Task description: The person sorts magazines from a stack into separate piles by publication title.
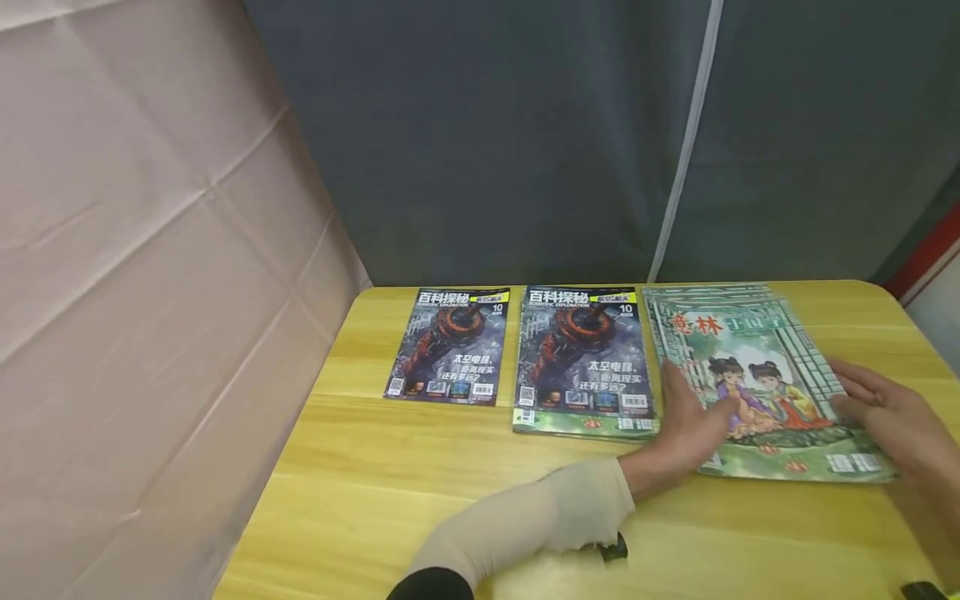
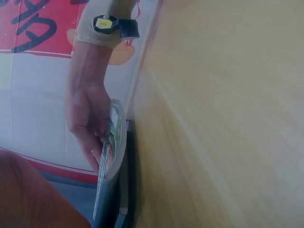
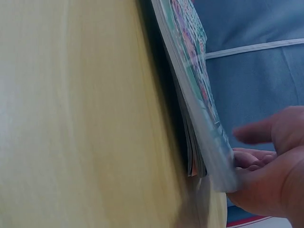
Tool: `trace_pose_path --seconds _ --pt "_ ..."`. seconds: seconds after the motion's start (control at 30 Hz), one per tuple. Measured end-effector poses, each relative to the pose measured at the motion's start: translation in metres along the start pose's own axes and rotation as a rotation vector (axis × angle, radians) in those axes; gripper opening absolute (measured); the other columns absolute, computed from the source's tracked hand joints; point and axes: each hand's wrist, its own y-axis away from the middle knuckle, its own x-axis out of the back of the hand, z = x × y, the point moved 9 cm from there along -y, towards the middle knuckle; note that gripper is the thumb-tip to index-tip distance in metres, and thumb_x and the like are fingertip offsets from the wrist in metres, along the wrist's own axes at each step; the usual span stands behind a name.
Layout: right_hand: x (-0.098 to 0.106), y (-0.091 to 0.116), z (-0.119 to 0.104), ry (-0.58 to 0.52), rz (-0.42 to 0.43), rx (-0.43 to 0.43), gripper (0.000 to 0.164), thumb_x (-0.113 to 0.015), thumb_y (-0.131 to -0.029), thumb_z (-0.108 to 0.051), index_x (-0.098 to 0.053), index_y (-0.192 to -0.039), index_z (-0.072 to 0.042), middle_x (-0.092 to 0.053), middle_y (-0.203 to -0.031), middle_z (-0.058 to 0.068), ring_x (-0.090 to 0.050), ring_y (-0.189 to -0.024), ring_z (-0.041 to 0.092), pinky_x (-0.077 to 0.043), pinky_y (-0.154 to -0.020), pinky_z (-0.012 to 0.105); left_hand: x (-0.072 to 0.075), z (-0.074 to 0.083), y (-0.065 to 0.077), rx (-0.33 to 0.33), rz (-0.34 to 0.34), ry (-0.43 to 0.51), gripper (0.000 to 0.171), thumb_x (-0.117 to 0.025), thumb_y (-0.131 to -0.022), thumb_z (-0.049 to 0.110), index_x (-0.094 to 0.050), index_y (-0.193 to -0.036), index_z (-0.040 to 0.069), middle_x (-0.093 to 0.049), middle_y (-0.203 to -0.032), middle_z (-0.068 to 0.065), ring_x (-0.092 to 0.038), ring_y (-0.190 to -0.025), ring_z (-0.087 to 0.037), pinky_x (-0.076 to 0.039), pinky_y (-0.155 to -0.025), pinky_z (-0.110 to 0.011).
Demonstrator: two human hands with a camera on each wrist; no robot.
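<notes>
A stack of green magazines (image 1: 772, 454) with two cartoon children on the top cover lies at the table's right side, slightly fanned at its back edge. My left hand (image 1: 686, 425) grips the stack's left edge, thumb over the cover. On the opposite edge, my right hand (image 1: 892, 417) holds the stack with its thumb on the upper side. The right wrist view shows that hand's fingers (image 2: 97, 137) at the stack's edge in part, with the top magazine (image 3: 216, 156) tilted above others beneath it.
Left of the stack, a dark science magazine (image 1: 585, 358) lies on a green one (image 1: 555, 423). Another dark science magazine (image 1: 450, 350) lies further left. All are on the wooden table (image 1: 360, 500). A dark grey curtain (image 1: 480, 150) hangs behind, and a pale cloth (image 1: 150, 292) at the left.
</notes>
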Motion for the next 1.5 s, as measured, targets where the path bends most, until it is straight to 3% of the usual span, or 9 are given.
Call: trace_pose_path --seconds 0.1,0.17,0.23,0.57,0.7,0.8,0.9,1.2,1.5 --pt "-0.001 0.002 -0.001 0.021 -0.029 -0.019 0.071 -0.036 -0.115 -0.040 0.000 -0.170 -0.013 0.001 -0.173 0.030 -0.043 -0.154 0.034 -0.043 -0.123 0.052 0.001 0.002 0.002 0.005 0.010 0.003 0.107 -0.068 -0.089 0.039 -0.003 -0.172 0.023 -0.004 -0.181 0.004 -0.011 -0.167 -0.018 -0.017 -0.137 -0.040" --pt "-0.002 0.003 -0.007 0.060 -0.036 -0.030 0.076 -0.033 -0.114 -0.045 0.002 -0.169 -0.005 0.003 -0.170 0.036 -0.008 -0.156 0.060 -0.021 -0.123 0.075 0.004 0.007 0.002 -0.007 0.013 0.001 0.105 -0.067 -0.090 0.040 -0.003 -0.172 0.023 -0.004 -0.181 0.004 -0.012 -0.166 -0.019 -0.017 -0.137 -0.041" --pt "-0.003 0.004 -0.016 0.080 -0.029 -0.042 0.082 -0.034 -0.114 -0.047 0.005 -0.166 0.003 0.004 -0.168 0.041 -0.003 -0.149 0.069 -0.012 -0.117 0.084 0.011 0.014 0.000 -0.035 0.017 0.006 0.102 -0.065 -0.093 0.040 -0.004 -0.172 0.024 -0.006 -0.180 0.003 -0.014 -0.166 -0.020 -0.018 -0.137 -0.043" --pt "-0.020 0.015 -0.071 0.091 0.125 0.011 0.100 -0.055 -0.108 -0.047 0.010 -0.166 0.002 0.009 -0.172 0.033 -0.010 -0.152 0.066 -0.025 -0.117 0.080 0.066 0.039 -0.017 -0.241 0.043 -0.070 0.087 -0.056 -0.103 0.051 -0.007 -0.172 0.028 -0.015 -0.179 0.005 -0.021 -0.164 -0.017 -0.021 -0.136 -0.043" --pt "-0.046 0.013 -0.089 0.023 0.080 0.093 0.102 -0.061 -0.105 -0.048 0.006 -0.170 -0.007 0.005 -0.177 0.022 -0.004 -0.159 0.054 -0.019 -0.135 0.033 0.096 0.035 -0.022 -0.239 0.066 -0.134 0.092 -0.061 -0.102 0.049 -0.003 -0.171 0.033 -0.016 -0.179 0.005 -0.024 -0.163 -0.022 -0.024 -0.135 -0.048" --pt "-0.066 0.013 -0.102 -0.009 0.054 0.156 0.099 -0.063 -0.105 -0.044 0.003 -0.171 -0.012 0.001 -0.178 0.019 -0.008 -0.160 0.052 -0.021 -0.115 -0.004 0.121 0.033 -0.028 -0.218 0.079 -0.183 0.094 -0.064 -0.101 0.048 -0.002 -0.171 0.034 -0.018 -0.179 -0.001 -0.026 -0.163 -0.026 -0.025 -0.134 -0.051" --pt "-0.084 0.012 -0.115 -0.039 0.021 0.201 0.097 -0.065 -0.105 -0.042 0.001 -0.171 -0.014 -0.003 -0.179 0.018 -0.011 -0.161 0.051 -0.024 -0.104 -0.011 0.147 0.035 -0.037 -0.229 0.089 -0.219 0.094 -0.064 -0.101 0.046 -0.004 -0.172 0.028 -0.023 -0.177 -0.010 -0.029 -0.162 -0.031 -0.027 -0.133 -0.054" --pt "-0.131 0.004 -0.147 -0.099 -0.075 0.243 0.081 -0.067 -0.105 -0.036 -0.024 -0.168 -0.008 -0.033 -0.171 0.023 -0.043 -0.150 0.050 -0.046 -0.098 0.000 0.217 0.025 -0.056 -0.167 0.065 -0.174 0.089 -0.061 -0.104 0.040 -0.009 -0.172 0.016 -0.016 -0.179 -0.010 -0.022 -0.164 -0.037 -0.022 -0.134 -0.057" --pt "-0.180 -0.006 -0.167 -0.099 -0.160 0.211 0.104 -0.079 -0.095 -0.022 -0.009 -0.170 -0.007 -0.014 -0.176 0.023 -0.021 -0.159 0.053 -0.025 -0.128 0.066 0.252 0.003 -0.057 -0.150 0.063 -0.330 0.092 -0.065 -0.102 0.042 -0.013 -0.171 0.010 -0.022 -0.178 -0.008 -0.026 -0.162 -0.036 -0.025 -0.134 -0.055"
